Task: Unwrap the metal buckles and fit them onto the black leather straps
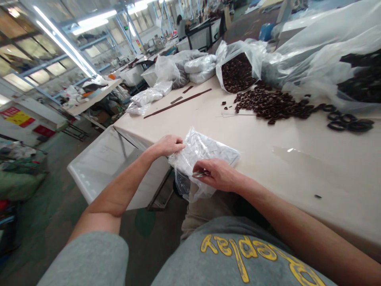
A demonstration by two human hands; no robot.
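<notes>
A clear plastic bag [205, 145] with pale, flat contents lies at the front edge of the table, its loose mouth hanging over the edge. My left hand [170, 145] is closed on the bag's upper left side, thumb and fingers pinching the film. My right hand [218, 174] is curled over the lower part of the bag, fingers closed. Something small and shiny shows between those fingers, perhaps a fold of the film; I cannot make out what it is.
A heap of dark brown rings [268, 101] spreads over the table beside an open plastic sack [238, 73] of similar pieces. Larger dark rings [349, 121] lie farther right. A long brown strip [178, 103] and filled bags [149, 95] sit behind. A white bin [104, 163] stands left.
</notes>
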